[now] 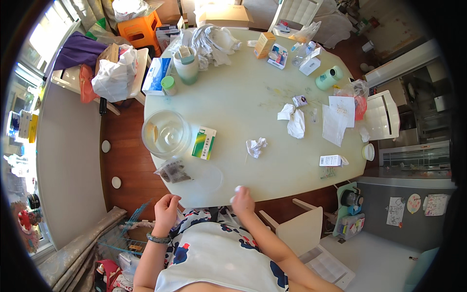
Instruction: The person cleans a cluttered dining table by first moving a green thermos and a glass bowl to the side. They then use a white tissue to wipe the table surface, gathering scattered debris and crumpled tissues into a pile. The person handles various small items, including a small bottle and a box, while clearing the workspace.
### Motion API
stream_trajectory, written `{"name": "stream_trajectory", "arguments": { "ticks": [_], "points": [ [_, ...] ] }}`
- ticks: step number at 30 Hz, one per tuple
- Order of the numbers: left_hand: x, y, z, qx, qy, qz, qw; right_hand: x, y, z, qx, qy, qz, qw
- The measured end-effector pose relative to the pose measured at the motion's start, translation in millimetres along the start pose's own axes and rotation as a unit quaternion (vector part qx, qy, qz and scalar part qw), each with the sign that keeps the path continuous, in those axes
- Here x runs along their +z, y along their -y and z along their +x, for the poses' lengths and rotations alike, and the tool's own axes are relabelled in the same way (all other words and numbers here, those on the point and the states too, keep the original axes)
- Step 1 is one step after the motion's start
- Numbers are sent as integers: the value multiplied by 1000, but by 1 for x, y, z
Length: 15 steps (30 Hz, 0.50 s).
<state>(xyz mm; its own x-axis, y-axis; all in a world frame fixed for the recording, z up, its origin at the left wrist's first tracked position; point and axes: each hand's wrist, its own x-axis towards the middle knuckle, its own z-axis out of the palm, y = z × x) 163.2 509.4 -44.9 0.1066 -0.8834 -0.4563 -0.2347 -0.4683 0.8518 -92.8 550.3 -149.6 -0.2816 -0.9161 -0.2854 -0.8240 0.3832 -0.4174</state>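
Observation:
At the near edge of the glass-topped table [233, 102], my right hand [243, 203] is closed around a small white thing [238, 188], perhaps tissue. My left hand [167, 210] is lower left, just off the table's edge, fingers curled; a pale strip shows beside it, and whether it is held I cannot tell. Between and beyond the hands lie a plastic bag of dark dried material [174, 171] and a round clear lid-like disc [211, 177]. Farther off are a clear round bowl [166, 133], a green and white medicine box [204, 143] and a crumpled tissue [256, 147].
Crumpled paper [296, 122], flat paper sheets [337, 120] and a small white carton [333, 160] lie to the right. A tumbler [186, 67], a blue and white box [157, 76] and a mint bottle [328, 77] stand farther back. A white chair [301, 230] is near my right arm.

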Motion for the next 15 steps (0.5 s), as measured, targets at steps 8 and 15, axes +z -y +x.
{"name": "stream_trajectory", "arguments": {
  "ticks": [8,15],
  "points": [
    [-29,-12,0,-18,37,-58,997,-85,44,-4,165,307,747,566],
    [-24,-29,3,-5,118,-122,986,-137,89,-21,-44,319,862,391]
  ]
}}
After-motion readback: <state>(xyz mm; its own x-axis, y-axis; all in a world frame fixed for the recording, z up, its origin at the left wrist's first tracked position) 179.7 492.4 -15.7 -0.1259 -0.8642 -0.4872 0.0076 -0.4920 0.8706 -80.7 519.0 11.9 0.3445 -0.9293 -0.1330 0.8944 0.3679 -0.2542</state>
